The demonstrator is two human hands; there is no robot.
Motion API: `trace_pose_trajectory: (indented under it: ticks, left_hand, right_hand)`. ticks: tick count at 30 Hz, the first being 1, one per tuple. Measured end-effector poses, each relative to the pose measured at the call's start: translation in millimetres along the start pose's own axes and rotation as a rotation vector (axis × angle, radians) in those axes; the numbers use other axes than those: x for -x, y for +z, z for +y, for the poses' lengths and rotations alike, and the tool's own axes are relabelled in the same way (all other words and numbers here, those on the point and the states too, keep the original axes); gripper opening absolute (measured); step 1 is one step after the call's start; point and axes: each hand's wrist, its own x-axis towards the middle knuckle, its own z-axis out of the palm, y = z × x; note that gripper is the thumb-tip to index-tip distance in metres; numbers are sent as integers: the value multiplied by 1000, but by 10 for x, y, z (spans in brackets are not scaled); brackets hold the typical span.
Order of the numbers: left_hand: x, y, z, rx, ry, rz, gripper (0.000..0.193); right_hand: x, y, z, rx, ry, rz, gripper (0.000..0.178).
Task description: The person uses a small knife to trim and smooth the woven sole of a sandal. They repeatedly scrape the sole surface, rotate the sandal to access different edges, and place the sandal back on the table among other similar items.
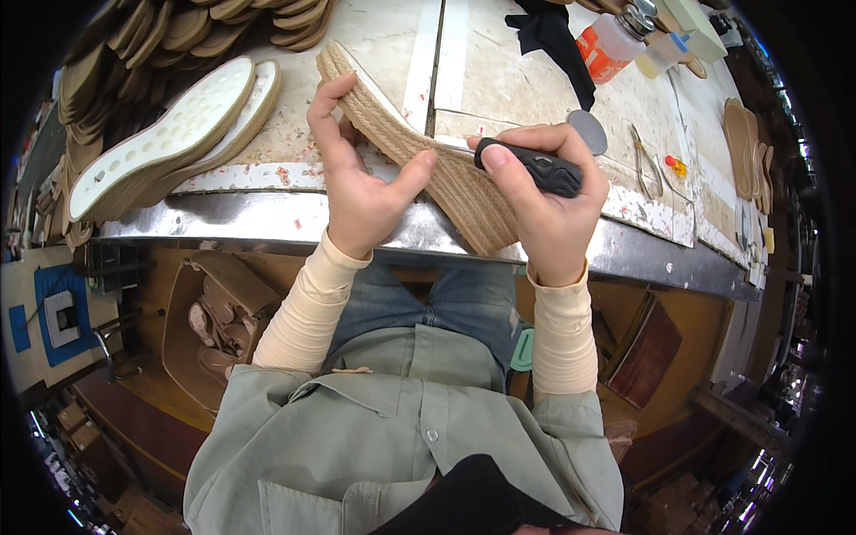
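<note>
A wedge shoe sole (392, 134) wrapped in braided tan rope is tilted over the front edge of the workbench, its thick heel end toward me. My left hand (361, 183) grips it, fingers behind the toe part and thumb on the braided side. In my right hand (559, 201) is a tool with a black handle (539, 169); its thin metal shaft points left and meets the sole's braided side near the middle. Whether the tip enters the braid I cannot tell. Left of my left hand lie stacked wedge soles (165, 134) with white, dimpled tops.
Many brown soles (134, 40) pile up at the far left, with more (747, 147) at the far right. Behind my right hand are a grey disc (587, 132), pliers (646, 165), a bottle (611, 45) and black cloth (553, 40). A cardboard box (214, 294) with shoes stands below the bench's metal edge (214, 217).
</note>
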Motion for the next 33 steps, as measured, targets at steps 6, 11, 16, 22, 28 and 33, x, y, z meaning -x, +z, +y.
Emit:
trace_pose_trajectory:
  ticks: [6,11,16,22,28,33]
  left_hand:
    - [2,23,1,34,-59,55,82]
    - [9,12,27,110,-69,53,82]
    - [-7,3,-51,-27,53,22,84]
    - [-1,83,-23,-32,48,60,80]
    - [5,39,21,135,-65,72,73]
    - [15,15,-15,103,-16,33,76]
  right_hand:
    - [-7,-37,-5,-6,-4,-15,17]
    - [-17,-24,22,41,-32,-29,17]
    - [-48,11,3,50,-35,-31,18]
    - [-46,-51,-29,-68,65,16,18]
    - [-59,-65,-30,-41,64,-6,18]
    - [-43,-37,-28,-11,59,-31,18]
